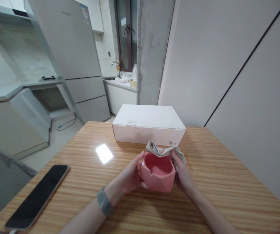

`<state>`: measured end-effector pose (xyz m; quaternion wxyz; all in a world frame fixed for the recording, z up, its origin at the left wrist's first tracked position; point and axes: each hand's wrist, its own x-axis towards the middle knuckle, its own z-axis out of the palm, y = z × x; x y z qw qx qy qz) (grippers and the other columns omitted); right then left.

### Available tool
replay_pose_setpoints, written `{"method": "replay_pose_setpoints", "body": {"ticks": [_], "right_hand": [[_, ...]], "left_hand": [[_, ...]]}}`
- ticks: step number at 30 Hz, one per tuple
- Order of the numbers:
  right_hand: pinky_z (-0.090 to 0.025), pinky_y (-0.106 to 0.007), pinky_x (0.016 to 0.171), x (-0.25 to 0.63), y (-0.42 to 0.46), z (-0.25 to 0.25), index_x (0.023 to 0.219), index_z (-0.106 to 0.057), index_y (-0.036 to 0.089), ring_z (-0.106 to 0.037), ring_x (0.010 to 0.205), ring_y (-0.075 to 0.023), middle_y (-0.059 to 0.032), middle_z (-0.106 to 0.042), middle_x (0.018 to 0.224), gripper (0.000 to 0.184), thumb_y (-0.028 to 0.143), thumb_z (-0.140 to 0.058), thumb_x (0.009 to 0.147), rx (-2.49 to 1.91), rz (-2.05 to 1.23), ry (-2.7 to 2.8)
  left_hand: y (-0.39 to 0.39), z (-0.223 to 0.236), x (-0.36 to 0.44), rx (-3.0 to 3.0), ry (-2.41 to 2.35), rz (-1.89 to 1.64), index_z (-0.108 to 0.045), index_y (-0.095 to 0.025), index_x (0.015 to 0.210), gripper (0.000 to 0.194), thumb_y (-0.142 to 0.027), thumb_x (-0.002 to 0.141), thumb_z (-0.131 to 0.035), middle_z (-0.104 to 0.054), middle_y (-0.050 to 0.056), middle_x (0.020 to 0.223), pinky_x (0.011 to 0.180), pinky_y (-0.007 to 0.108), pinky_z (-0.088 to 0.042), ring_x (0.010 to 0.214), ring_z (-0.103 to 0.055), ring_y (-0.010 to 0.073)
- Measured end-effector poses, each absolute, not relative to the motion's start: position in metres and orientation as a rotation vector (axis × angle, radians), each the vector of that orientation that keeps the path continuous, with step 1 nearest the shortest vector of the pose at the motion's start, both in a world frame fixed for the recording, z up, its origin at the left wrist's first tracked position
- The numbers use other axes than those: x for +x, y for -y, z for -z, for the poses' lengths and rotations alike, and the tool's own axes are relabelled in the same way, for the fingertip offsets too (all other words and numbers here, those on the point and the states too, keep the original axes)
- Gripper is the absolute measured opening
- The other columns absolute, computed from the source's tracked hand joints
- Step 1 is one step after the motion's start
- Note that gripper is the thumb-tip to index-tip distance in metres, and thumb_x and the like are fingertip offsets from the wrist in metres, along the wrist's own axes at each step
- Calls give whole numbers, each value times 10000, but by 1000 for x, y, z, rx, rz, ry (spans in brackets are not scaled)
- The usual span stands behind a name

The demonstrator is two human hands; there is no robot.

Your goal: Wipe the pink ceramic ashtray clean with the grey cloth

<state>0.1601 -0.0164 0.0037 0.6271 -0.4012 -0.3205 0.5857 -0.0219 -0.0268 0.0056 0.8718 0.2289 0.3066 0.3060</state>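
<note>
Pink faceted bowl (158,182), notched rim, mouth up, held over the wood-grain surface (218,182); its inner wall and floor show the same pink. Left hand (133,176) grips the bowl's left side, right hand (184,177) clasps a grey cloth (152,148) along the bowl's far and right rim. Beyond the bowl, a white box (149,118), lid down, contents hidden; well left of the bowl, a phone (38,196) lies face up.
</note>
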Motion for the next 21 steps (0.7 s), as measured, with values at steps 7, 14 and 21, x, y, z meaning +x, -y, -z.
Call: {"method": "replay_pose_setpoints", "body": {"ticks": [7,14,21], "right_hand": [[-433,-433,1022,161,13,4,951,-761,249,-649,1072,-304,-36,-766,1012,352,520,-728,730,-890,-1301,837],[-361,-427,1084,157,10,7,1032,-739,265,-575,1188,-292,-19,-737,1114,364,511,-695,768,-877,-1216,865],[-372,-441,1080,168,7,9,980,-747,279,-621,1125,-286,-16,-748,1077,313,512,-674,785,-957,-1191,830]], "left_hand": [[24,2,-13,503,-688,-859,-645,-150,1166,492,-511,846,-550,-735,79,944,518,235,-546,663,-663,153],[33,-5,-7,545,-560,-980,-602,-145,1212,403,-369,882,-545,-641,139,1234,754,359,-584,1029,-645,256],[34,-7,-18,641,-628,-771,-627,-140,1100,435,-437,786,-675,-706,96,905,606,312,-586,659,-674,170]]}}
